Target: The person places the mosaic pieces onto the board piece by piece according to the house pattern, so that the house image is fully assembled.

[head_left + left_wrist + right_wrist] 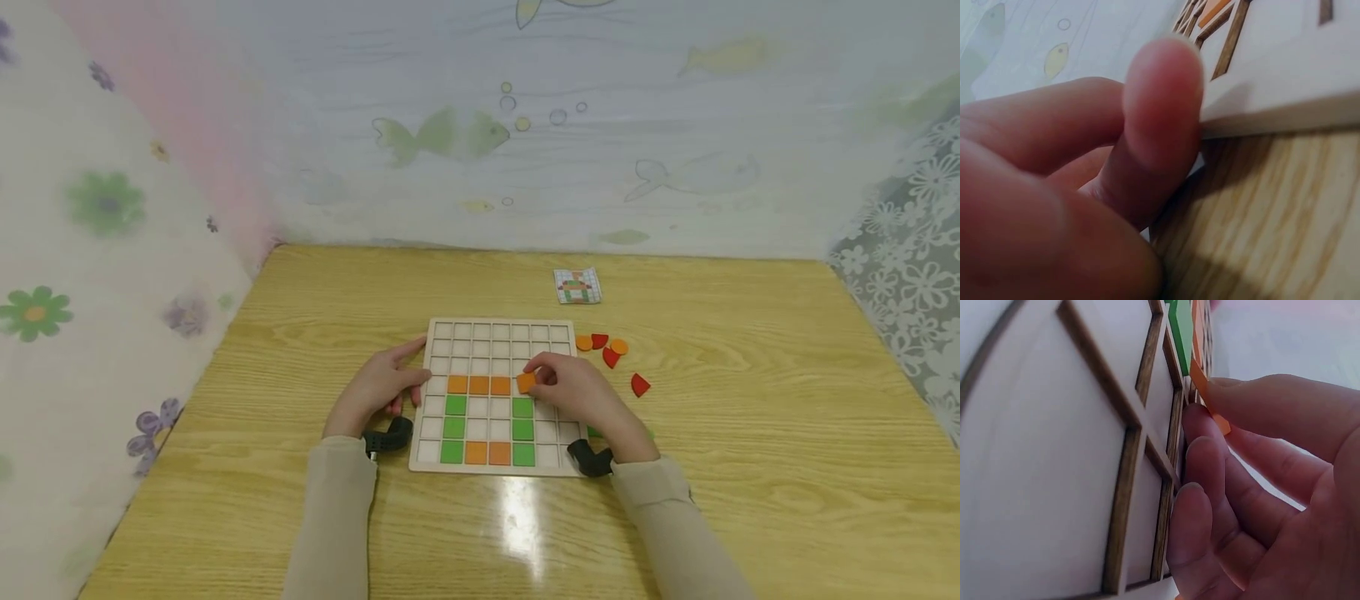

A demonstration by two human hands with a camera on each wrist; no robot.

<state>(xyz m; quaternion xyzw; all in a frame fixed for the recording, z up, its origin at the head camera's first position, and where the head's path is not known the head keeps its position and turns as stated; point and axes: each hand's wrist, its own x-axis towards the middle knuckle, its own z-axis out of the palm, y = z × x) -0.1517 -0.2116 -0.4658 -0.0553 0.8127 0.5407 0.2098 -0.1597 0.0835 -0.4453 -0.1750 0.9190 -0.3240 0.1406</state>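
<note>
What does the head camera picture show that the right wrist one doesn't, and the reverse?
Only the head view shows the small printed card and red quarter-circle pieces. Only the right wrist view shows the lower fingertips of the right hand, close to the pale wooden grid board. Both show that hand pinching an orange square tile, with a green square tile nearby.

No words can be read; no labels, brands, numbers or signs either.

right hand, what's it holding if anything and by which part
An orange square, pinched near its right edge, as the head view shows it, by the right hand.
</note>
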